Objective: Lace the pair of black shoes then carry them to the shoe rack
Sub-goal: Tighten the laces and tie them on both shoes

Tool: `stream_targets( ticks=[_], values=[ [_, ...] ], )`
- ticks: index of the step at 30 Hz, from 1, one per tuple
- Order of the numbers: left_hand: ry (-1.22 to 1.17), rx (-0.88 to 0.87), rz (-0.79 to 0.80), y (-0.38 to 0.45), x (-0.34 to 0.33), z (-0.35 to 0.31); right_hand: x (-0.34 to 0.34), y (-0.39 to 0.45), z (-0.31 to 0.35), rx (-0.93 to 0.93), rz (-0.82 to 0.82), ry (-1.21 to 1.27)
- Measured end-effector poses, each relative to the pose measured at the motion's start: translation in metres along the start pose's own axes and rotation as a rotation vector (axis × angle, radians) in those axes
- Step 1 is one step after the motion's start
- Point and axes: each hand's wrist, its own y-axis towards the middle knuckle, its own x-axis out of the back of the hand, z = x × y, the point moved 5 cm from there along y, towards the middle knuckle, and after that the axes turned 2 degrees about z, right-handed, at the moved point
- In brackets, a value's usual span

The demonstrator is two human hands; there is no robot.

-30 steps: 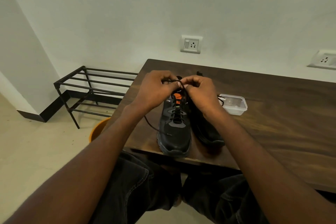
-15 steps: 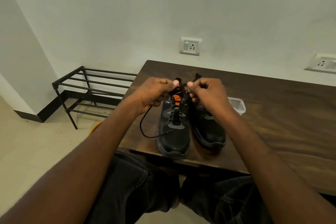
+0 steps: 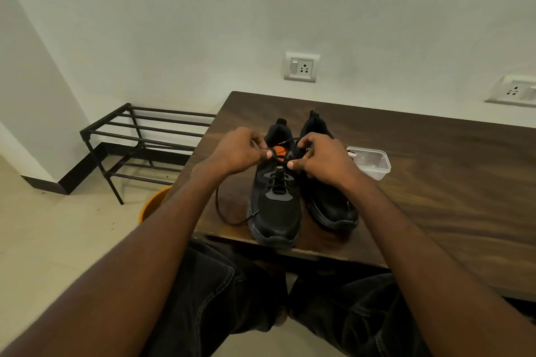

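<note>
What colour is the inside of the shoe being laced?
Orange: the lining inside the left black shoe, seen in the head view.

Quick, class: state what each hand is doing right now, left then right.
Left hand: pinches the black lace above the left shoe.
Right hand: fingers curled, pinching the same lace near the top eyelets.

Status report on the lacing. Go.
Left hand and right hand both pinch the lace over the left shoe. Right shoe beside it. Shoe rack unobstructed.

Right wall socket (image 3: 514, 93) cut by frame edge; orange tub (image 3: 153, 204) mostly behind table (image 3: 435, 182)
</note>
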Motion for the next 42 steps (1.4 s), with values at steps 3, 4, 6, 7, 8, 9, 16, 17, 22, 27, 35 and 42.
stream_targets(
  ticks=[3,4,6,7,8,9,16,17,22,27,35,42],
  values=[
    [0.075,-0.008,-0.014,0.002,-0.003,0.001,-0.005,0.003,-0.002,0.037,0.020,-0.029],
    [0.106,-0.002,-0.042,0.003,-0.002,0.002,-0.003,0.003,-0.001,0.063,-0.003,-0.040],
    [0.130,0.036,-0.135,0.005,0.004,0.007,0.006,0.004,-0.002,0.079,-0.134,-0.024],
    [0.119,0.058,-0.187,0.006,0.009,0.010,0.012,0.005,-0.004,0.065,-0.216,0.005],
    [0.103,0.076,-0.230,0.006,0.012,0.014,0.018,0.005,-0.005,0.050,-0.277,0.039],
    [0.093,0.089,-0.252,0.006,0.014,0.016,0.020,0.006,-0.007,0.038,-0.305,0.070],
    [0.068,0.014,-0.074,0.008,-0.001,0.007,0.000,0.006,0.001,0.088,-0.115,-0.005],
    [0.068,-0.002,-0.058,0.009,-0.003,0.005,-0.001,0.006,0.002,0.096,-0.109,-0.029],
    [0.094,-0.018,-0.060,0.009,-0.004,0.004,0.002,0.012,0.001,0.084,-0.195,-0.094],
    [0.153,0.069,-0.112,0.013,-0.002,0.011,0.005,0.015,-0.010,-0.027,-0.335,-0.072],
    [0.012,0.110,-0.110,0.012,0.005,0.017,0.000,0.015,-0.010,-0.094,-0.243,-0.165],
    [-0.681,0.153,-0.163,0.007,-0.003,0.005,0.001,0.011,-0.011,-0.206,-0.188,0.156]
  ],
)
